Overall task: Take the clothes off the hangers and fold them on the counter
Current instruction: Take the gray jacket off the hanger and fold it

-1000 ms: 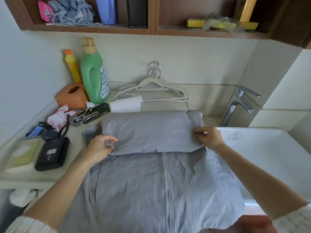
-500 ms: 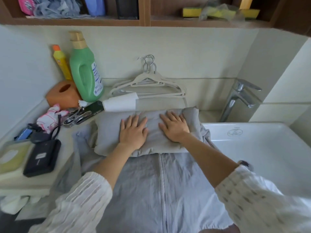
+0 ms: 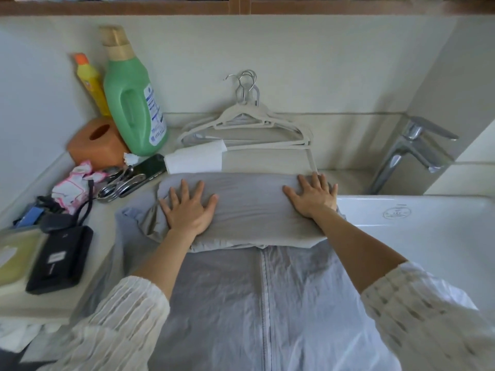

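A grey zip-front garment (image 3: 249, 295) lies spread on the counter, its zipper running down the middle toward me. Its far part is folded over into a thick grey band (image 3: 249, 204). My left hand (image 3: 188, 210) presses flat on the left end of that band with fingers spread. My right hand (image 3: 312, 195) presses flat on the right end, fingers straight. Several empty beige hangers (image 3: 246, 124) lean against the back wall behind the fold.
A green detergent bottle (image 3: 134, 103), a yellow bottle (image 3: 91, 84) and an orange tissue holder (image 3: 93, 143) stand at back left. Scissors (image 3: 120, 183), a white roll (image 3: 194, 159) and a black case (image 3: 57, 261) crowd the left counter. A white sink (image 3: 417, 231) and tap (image 3: 409, 151) lie right.
A second ago my hands pinched the fold's two ends. They then pressed flat near its middle and have now slid apart toward its ends, smoothing it.
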